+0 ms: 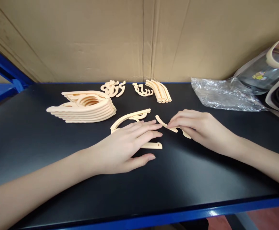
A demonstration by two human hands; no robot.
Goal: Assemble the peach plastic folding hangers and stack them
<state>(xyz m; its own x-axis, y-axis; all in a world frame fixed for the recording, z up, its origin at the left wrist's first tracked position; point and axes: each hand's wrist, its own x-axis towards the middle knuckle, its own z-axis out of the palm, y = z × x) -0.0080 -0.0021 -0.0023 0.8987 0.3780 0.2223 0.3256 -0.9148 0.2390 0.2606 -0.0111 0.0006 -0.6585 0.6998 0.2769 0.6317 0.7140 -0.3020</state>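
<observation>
My left hand [127, 145] lies flat on the black table [34, 143], fingers stretched out over a cream plastic hanger arm [130, 116] and a straight cream bar [154, 146]. My right hand [197, 127] rests just to the right, its fingers pressed down on a small curved cream piece [162, 123]. The fingertips of both hands nearly meet.
A stack of folded cream hangers [84, 107] sits at the left. Loose hooks [113, 88] and a bundle of curved arms [160, 91] lie by the cardboard wall [139, 38]. A crumpled clear plastic bag [223, 94] and packaged goods [274, 73] are at the right.
</observation>
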